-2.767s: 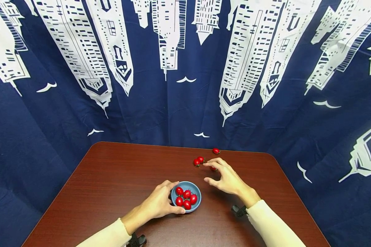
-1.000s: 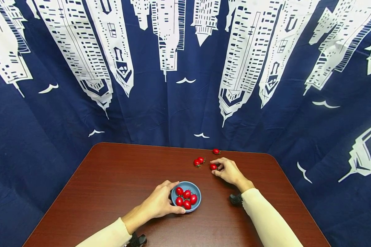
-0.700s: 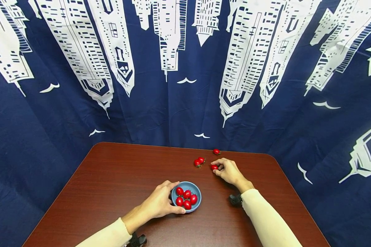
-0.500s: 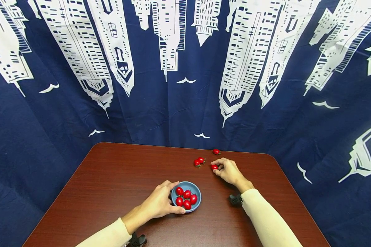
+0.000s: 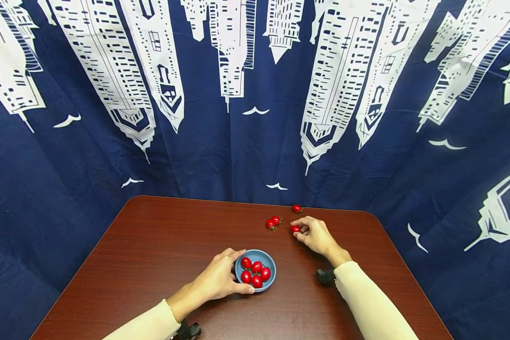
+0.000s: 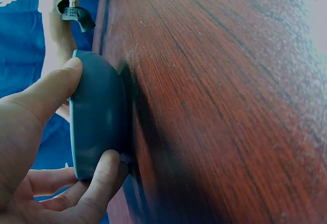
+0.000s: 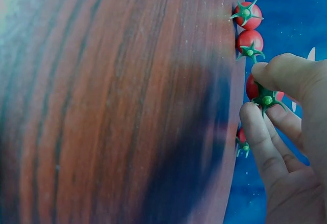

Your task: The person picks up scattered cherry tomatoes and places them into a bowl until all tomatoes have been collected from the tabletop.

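Observation:
A small blue bowl (image 5: 264, 257) stands on the table with several cherry tomatoes (image 5: 257, 267) inside. My left hand (image 5: 218, 278) holds it from the left, the thumb (image 6: 71, 73) on the rim and the fingers against the outer wall, as the left wrist view shows. Farther back on the right, my right hand (image 5: 316, 235) pinches a single cherry tomato (image 5: 295, 229) between thumb and fingertips. Its green calyx (image 7: 267, 100) faces the right wrist camera. Whether this tomato is lifted off the wood is hard to tell.
Two loose cherry tomatoes (image 5: 273, 222) lie side by side left of my right hand. Another cherry tomato (image 5: 296, 208) sits near the back edge of the brown table (image 5: 174, 236). A blue cloth (image 5: 204, 156) printed with white buildings hangs behind.
My right hand, earlier held with spread fingers near the tomato, has come down and pinched it. It shifts only slightly in the last half second. The left hand and bowl stay in place.

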`<state>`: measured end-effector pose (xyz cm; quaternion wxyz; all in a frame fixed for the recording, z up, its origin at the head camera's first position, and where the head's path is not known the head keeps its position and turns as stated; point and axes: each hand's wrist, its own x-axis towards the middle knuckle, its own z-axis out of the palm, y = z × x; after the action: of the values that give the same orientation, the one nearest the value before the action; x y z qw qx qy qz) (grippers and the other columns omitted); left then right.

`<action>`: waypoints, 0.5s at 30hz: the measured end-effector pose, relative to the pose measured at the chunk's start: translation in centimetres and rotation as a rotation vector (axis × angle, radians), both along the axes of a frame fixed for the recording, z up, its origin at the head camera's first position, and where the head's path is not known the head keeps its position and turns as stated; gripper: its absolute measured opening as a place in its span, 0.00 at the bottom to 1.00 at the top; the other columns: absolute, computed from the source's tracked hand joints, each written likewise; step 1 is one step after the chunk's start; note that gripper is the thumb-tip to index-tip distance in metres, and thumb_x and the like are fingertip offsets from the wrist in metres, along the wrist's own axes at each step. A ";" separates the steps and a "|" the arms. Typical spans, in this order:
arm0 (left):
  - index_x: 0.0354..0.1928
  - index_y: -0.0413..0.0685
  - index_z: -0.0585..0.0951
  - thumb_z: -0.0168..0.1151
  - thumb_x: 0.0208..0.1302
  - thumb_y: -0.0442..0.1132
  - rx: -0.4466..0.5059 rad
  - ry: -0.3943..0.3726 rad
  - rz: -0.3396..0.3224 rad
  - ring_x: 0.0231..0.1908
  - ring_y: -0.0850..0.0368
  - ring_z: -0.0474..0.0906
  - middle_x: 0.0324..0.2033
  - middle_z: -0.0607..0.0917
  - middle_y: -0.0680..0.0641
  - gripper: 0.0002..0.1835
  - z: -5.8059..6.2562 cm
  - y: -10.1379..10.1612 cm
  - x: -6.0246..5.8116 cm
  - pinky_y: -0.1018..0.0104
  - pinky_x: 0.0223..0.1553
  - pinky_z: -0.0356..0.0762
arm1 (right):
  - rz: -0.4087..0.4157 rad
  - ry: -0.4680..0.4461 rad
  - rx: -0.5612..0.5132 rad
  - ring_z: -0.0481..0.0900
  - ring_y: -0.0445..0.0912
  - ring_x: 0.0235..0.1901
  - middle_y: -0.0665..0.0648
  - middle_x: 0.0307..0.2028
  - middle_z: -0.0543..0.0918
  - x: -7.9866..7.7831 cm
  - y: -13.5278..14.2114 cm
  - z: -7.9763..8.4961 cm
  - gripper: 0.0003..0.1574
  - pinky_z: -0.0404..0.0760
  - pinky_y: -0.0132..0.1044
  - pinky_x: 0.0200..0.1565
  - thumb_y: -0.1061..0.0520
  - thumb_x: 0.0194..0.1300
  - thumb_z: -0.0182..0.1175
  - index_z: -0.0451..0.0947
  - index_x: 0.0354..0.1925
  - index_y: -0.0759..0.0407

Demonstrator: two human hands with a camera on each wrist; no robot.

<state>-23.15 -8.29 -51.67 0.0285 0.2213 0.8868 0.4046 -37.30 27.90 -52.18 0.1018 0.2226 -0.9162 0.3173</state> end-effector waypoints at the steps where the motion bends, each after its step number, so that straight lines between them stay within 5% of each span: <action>1: 0.81 0.32 0.78 0.97 0.53 0.54 -0.001 0.001 0.000 0.37 0.68 0.82 0.59 0.85 0.40 0.59 0.0 0.0 0.0 0.75 0.43 0.89 | 0.001 0.001 -0.003 0.89 0.43 0.39 0.58 0.48 0.94 0.1 0.0 0.1 0.19 0.96 0.47 0.46 0.68 0.69 0.80 0.94 0.58 0.64; 15: 0.81 0.32 0.78 0.97 0.53 0.53 -0.003 0.003 0.002 0.37 0.68 0.83 0.58 0.85 0.40 0.58 0.0 0.1 -0.1 0.75 0.43 0.89 | 0.068 0.067 -0.033 0.88 0.36 0.36 0.54 0.44 0.93 2.0 -1.2 2.0 0.20 0.92 0.32 0.41 0.66 0.68 0.82 0.94 0.57 0.64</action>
<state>-23.21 -8.19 -51.63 0.0272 0.2212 0.8877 0.4028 -35.26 26.66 -50.21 0.1254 0.2623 -0.8989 0.3279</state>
